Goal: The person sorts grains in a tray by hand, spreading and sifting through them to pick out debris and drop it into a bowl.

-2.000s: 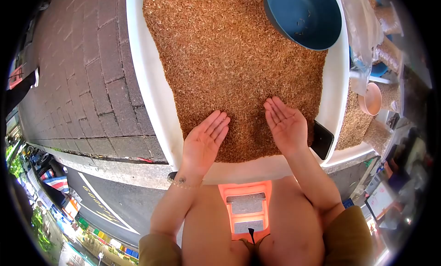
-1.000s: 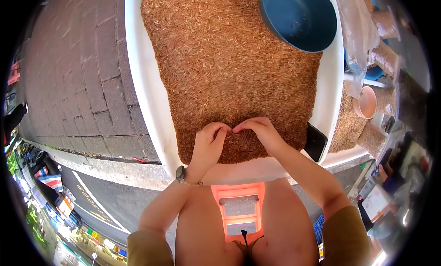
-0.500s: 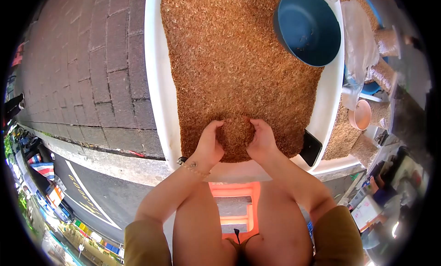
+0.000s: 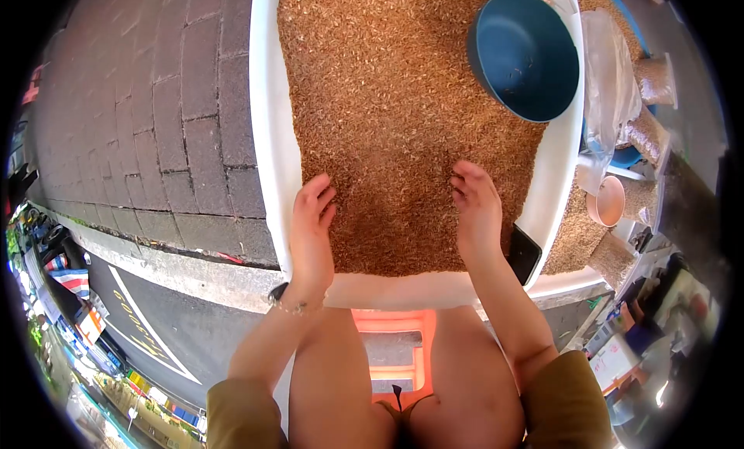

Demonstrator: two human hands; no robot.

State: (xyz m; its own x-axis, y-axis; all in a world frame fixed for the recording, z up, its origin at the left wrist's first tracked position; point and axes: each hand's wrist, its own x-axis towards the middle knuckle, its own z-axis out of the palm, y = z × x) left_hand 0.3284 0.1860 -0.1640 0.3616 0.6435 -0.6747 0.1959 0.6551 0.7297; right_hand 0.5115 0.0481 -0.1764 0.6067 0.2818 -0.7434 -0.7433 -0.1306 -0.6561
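Observation:
A white tub holds a wide layer of small reddish-brown dried bits, too fine for me to name the kind. My left hand is at the tub's near left side, fingers loosely bent and apart, with nothing seen in it. Across from it, my right hand hovers over or brushes the bits near the right side, its fingers slightly curled and holding nothing visible. Bare, fairly level bits lie between the two hands. A blue bowl rests on the bits at the far right, with a few crumbs inside.
A black phone leans in the tub's near right corner. To the right are a pink bowl, a clear plastic bag and several filled bags. An orange stool is below, between my legs. Brick paving lies left.
My hands have moved apart, left hand to the left and right hand to the right, letting go of the bits gathered between them. The view has shifted slightly.

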